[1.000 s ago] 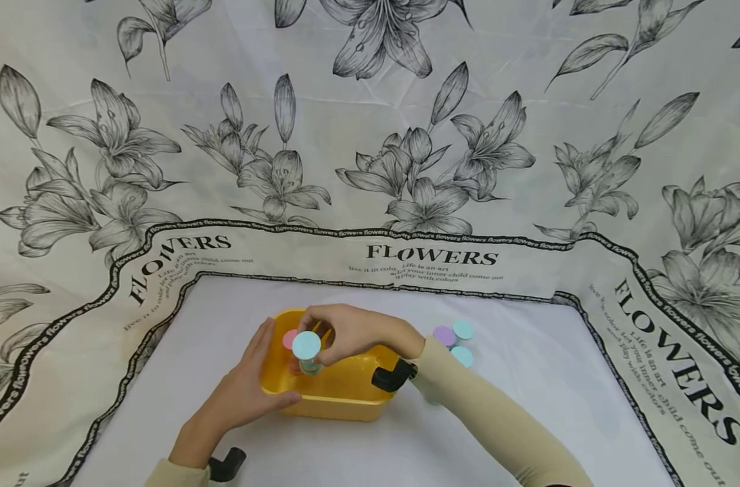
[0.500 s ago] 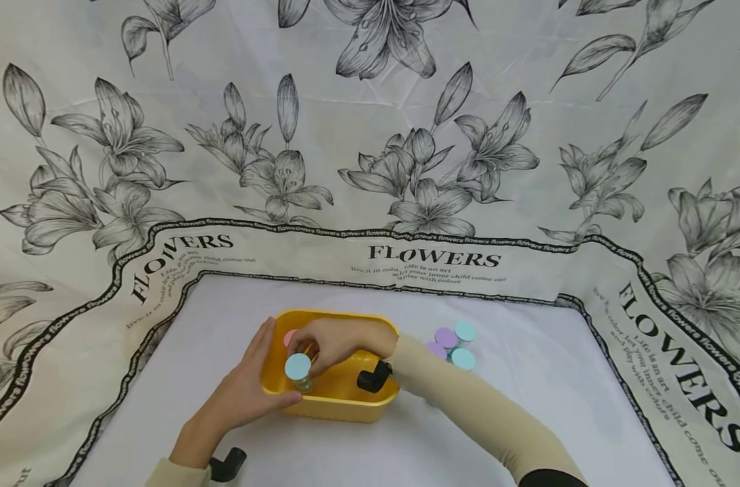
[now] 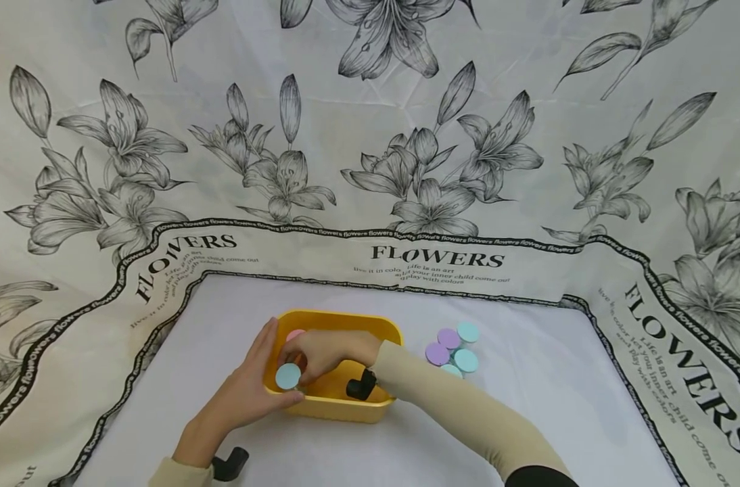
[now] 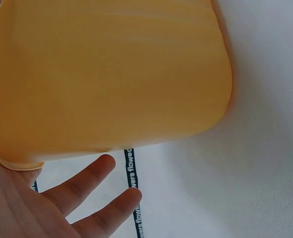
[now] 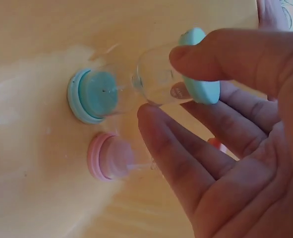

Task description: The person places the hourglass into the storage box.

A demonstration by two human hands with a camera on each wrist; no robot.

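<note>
My right hand reaches into a yellow plastic bin and pinches a sand timer with light-blue caps. In the right wrist view, thumb and fingers are on its clear glass just below the upper cap. Its lower cap is close to the bin's floor; contact cannot be made out. Beside it stands a pink-capped sand timer, partly hidden by my fingers. My left hand lies against the bin's left end, thumb along the front rim, fingers straight and spread.
Right of the bin, several sand timers with purple caps and light-blue caps stand close together on the white cloth. A flower-printed curtain borders the table at the back and sides.
My right hand has moved left and down inside the bin, carrying the light-blue sand timer toward the front left corner. My left hand stays against the bin.
</note>
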